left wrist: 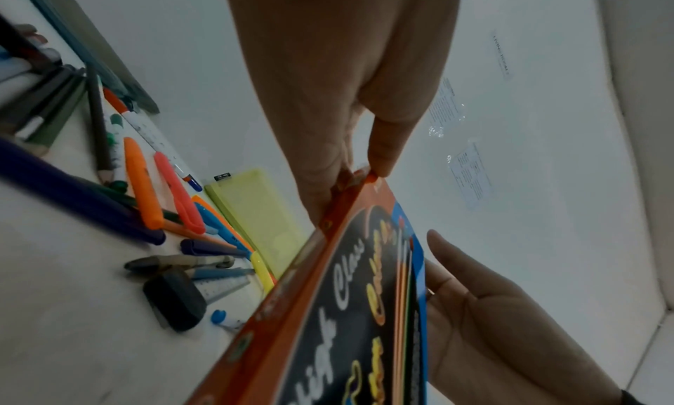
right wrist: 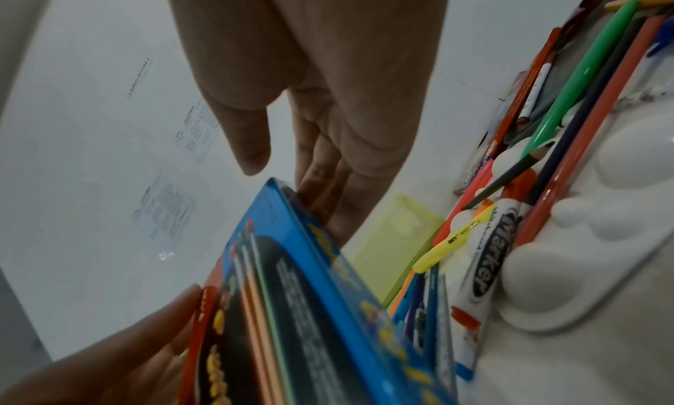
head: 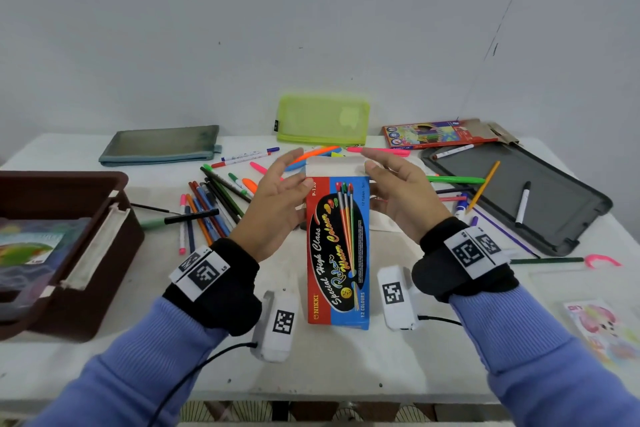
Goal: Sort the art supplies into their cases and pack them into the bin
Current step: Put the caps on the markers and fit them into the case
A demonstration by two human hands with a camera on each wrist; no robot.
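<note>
Holding the water-colour box (head: 337, 246) upright over the middle of the table (head: 346, 364), both hands are working at its white top flap, which is standing open. The left hand (head: 277, 204) is pinching the box's top left corner between thumb and fingers; the right hand (head: 398, 194) is steadying the right edge with its fingers behind the box and its thumb lifted off. Judging by the spread, most of the sorting is still waiting: loose pens and pencils (head: 214, 204) are lying scattered across the table's middle and far side, the green mesh pouch (head: 323, 120) and the grey pouch (head: 161, 146) are sitting at the far edge looking empty, and the coloured-pencil box (head: 440, 133) is lying open near the far right corner. The brown bin (head: 62, 246) at the left edge is already holding something colourful, though what it is I cannot tell.
</note>
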